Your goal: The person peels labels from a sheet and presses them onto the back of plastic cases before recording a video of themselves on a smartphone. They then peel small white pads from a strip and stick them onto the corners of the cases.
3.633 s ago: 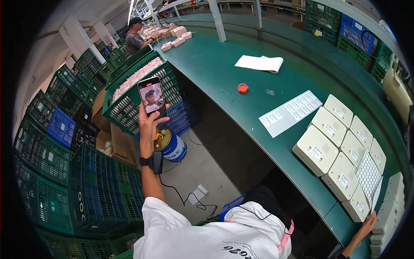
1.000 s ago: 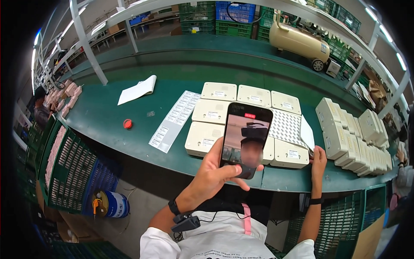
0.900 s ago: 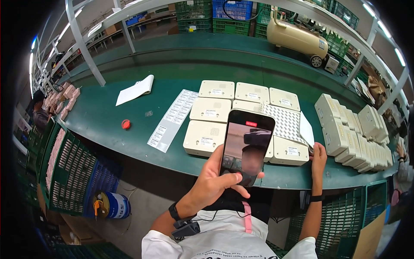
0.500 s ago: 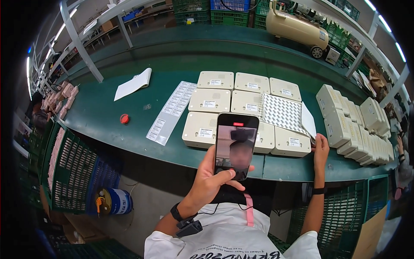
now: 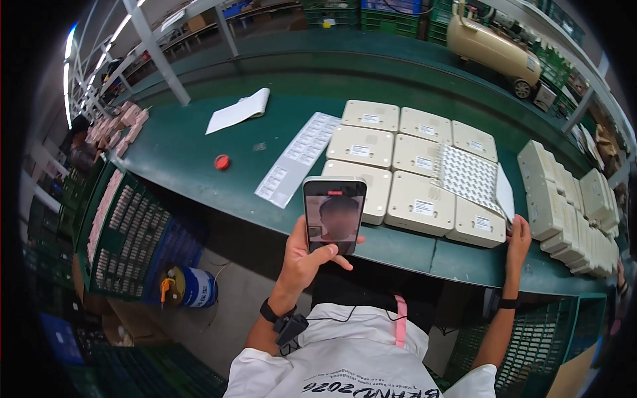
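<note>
A smartphone (image 5: 334, 215) is upright in my left hand (image 5: 302, 262), the thumb lying over the lower part of its lit screen, which shows a person. On the green bench, cream plastic boxes (image 5: 420, 202) with small white labels stand in rows beyond the phone. Across the right-hand boxes lies a white sheet with a dark repeated pattern (image 5: 468, 176). Its plain white flap (image 5: 505, 189) bends up on the right. My right hand (image 5: 519, 233) pinches the near corner of that flap, beside the front right box; the fingertips are partly hidden.
A label sheet (image 5: 298, 159), a red round object (image 5: 221, 162) and a notepad (image 5: 239, 111) lie to the left on the bench (image 5: 186, 179). More cream boxes (image 5: 564, 212) are stacked at right. Green crates (image 5: 126, 232) and a blue drum (image 5: 199, 287) stand below; an air compressor (image 5: 491, 46) is behind.
The whole view has swung left, so bench things sit further right. The phone has come left and a little lower relative to the boxes. My right hand stays at the flap's corner.
</note>
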Available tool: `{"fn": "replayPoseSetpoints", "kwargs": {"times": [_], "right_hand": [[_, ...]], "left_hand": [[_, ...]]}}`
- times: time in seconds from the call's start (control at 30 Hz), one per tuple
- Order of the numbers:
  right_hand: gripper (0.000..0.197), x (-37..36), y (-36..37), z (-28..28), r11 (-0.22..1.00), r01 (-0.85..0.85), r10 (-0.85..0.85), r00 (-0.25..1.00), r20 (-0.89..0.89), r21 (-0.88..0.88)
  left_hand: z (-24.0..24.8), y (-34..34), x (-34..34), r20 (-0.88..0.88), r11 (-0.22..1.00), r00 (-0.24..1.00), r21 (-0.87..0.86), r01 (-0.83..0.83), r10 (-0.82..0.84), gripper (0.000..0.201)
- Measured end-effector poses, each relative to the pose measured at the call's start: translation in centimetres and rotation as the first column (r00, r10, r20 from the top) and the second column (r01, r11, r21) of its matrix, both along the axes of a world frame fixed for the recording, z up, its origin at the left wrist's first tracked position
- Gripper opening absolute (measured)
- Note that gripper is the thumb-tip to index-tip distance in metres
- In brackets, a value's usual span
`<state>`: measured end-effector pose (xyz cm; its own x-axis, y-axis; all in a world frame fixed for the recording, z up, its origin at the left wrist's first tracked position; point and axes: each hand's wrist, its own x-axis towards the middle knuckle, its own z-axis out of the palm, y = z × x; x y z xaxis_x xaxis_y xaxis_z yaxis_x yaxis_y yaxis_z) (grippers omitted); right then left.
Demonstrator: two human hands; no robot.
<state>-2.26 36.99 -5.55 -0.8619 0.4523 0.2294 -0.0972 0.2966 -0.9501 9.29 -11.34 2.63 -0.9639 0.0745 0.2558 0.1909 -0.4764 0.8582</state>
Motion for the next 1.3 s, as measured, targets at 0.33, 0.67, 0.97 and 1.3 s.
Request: {"fn": "replayPoseSetpoints", "kwargs": {"times": [0.33,0.67,0.97,1.3], "right_hand": [[0.043,-0.9,3.1,-2.0,0.999,-0.034,0.035,0.998,0.050,-0.011],[0.043,-1.6,4.8,-3.1,1.000,-0.014,0.014,0.998,0.066,-0.007],[0.045,-0.9,4.7,-2.8,0.999,0.014,-0.011,0.996,0.088,-0.033],[0.044,-0.2,3.1,-1.3,0.997,0.062,-0.052,0.985,0.165,-0.056]], "left_hand": [[-1.8,-9.7,4.1,-0.055,0.929,0.941,-0.155,-0.337,0.333,0.050],[-2.2,-16.2,7.4,-0.029,0.763,0.825,-0.362,-0.535,0.564,0.046],[-3.8,-23.1,10.3,-0.018,0.582,0.706,-0.553,-0.597,0.708,0.048],[-5.2,-30.1,17.6,0.206,0.436,0.490,-0.796,-0.420,0.847,0.059]]}}
